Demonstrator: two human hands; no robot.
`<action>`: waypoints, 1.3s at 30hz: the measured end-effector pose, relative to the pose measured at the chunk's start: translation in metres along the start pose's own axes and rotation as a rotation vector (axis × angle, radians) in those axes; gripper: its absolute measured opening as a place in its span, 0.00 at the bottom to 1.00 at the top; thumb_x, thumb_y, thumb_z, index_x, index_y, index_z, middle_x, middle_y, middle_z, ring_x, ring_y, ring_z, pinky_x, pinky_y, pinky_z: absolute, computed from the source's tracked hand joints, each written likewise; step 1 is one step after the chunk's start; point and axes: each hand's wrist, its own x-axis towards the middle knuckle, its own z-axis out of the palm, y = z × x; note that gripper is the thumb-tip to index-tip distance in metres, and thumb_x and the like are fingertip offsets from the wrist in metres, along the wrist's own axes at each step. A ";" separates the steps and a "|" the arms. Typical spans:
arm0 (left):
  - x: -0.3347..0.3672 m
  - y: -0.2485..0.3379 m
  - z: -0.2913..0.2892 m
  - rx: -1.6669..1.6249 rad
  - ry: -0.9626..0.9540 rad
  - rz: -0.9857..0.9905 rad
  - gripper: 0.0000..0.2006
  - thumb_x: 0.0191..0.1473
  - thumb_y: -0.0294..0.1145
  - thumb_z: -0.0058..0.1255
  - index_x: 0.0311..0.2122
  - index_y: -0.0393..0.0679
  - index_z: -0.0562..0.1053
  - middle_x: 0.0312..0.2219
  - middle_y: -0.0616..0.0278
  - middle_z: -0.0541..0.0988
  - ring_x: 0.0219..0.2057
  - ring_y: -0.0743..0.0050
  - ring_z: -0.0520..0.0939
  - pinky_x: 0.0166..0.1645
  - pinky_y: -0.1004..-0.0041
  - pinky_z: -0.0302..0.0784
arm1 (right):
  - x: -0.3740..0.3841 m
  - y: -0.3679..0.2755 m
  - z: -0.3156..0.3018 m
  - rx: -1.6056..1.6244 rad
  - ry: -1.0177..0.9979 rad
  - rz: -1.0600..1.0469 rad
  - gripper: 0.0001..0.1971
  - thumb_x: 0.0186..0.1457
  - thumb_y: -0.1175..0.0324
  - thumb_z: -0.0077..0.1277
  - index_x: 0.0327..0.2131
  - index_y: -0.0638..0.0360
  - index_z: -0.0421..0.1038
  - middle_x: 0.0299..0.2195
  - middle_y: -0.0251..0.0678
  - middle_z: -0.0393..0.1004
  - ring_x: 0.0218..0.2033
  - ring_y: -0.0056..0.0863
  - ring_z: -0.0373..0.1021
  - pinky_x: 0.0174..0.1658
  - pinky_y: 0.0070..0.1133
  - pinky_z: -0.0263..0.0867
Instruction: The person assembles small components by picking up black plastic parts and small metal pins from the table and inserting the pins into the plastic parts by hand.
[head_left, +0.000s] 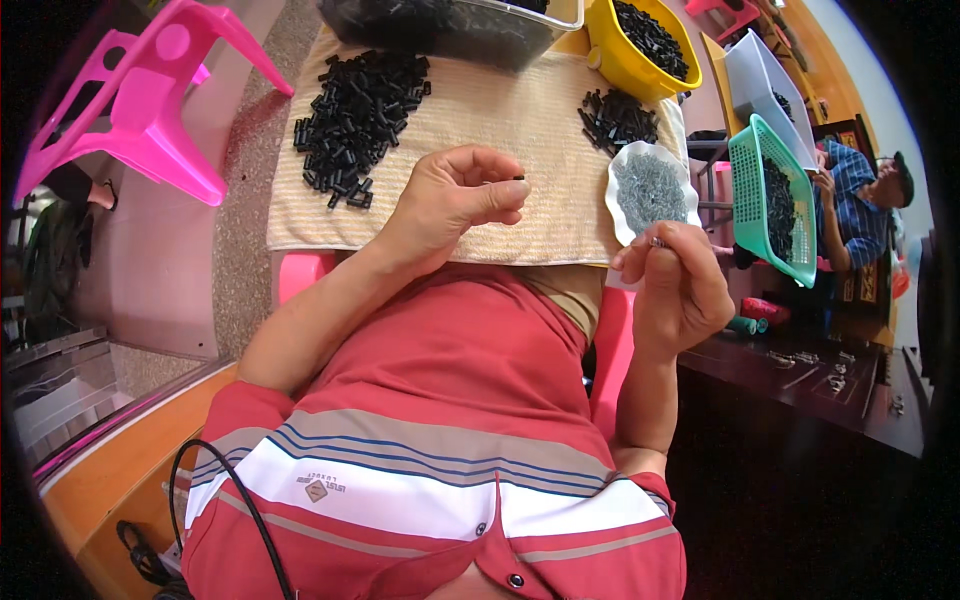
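Note:
My left hand [455, 205] is raised over the near part of the towel-covered table, thumb and fingers pinched together. A small black piece [519, 178] shows at its fingertips, mostly hidden by them. Further right, my right hand [682, 288] is closed in a pinch just in front of a white wavy-rimmed dish [616, 208]. Between its fingertips is a tiny silvery metal piece [656, 241], too small to make out fully. Many fine silvery metal pieces [652, 185] fill the dish.
A heap of short black tube-like parts [355, 125] lies at left on the towel [480, 120]; a smaller black heap [617, 122] lies at right. Behind stand a clear bin [500, 45] and a yellow basket [640, 75]. A green basket [770, 215] and another person [855, 205] are at right.

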 end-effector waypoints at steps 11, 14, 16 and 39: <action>-0.001 0.000 -0.003 -0.031 -0.014 -0.020 0.08 0.54 0.22 0.59 0.41 0.38 0.77 0.35 0.59 0.82 0.33 0.74 0.83 0.42 0.74 0.82 | -0.005 0.015 0.000 0.048 -0.033 0.130 0.10 0.57 0.86 0.50 0.42 0.68 0.74 0.29 0.43 0.75 0.23 0.23 0.71 0.26 0.16 0.67; -0.001 0.001 -0.004 -0.025 -0.004 -0.033 0.08 0.55 0.22 0.58 0.41 0.38 0.77 0.36 0.58 0.82 0.35 0.74 0.83 0.43 0.73 0.82 | -0.005 0.016 0.001 0.057 -0.031 0.171 0.10 0.58 0.84 0.50 0.43 0.68 0.74 0.29 0.43 0.75 0.23 0.22 0.71 0.26 0.16 0.68; 0.000 0.001 -0.003 -0.022 -0.004 -0.037 0.08 0.55 0.22 0.58 0.41 0.38 0.77 0.37 0.58 0.82 0.36 0.74 0.83 0.44 0.73 0.82 | -0.005 0.018 0.002 0.065 -0.030 0.178 0.09 0.58 0.83 0.50 0.42 0.68 0.73 0.29 0.43 0.75 0.23 0.22 0.71 0.26 0.16 0.68; -0.002 -0.001 -0.006 0.026 -0.019 0.003 0.07 0.54 0.22 0.59 0.39 0.40 0.76 0.32 0.61 0.82 0.34 0.75 0.84 0.39 0.75 0.82 | -0.018 0.038 0.027 0.056 -0.107 0.346 0.07 0.55 0.84 0.50 0.38 0.69 0.75 0.27 0.39 0.77 0.22 0.20 0.73 0.25 0.16 0.68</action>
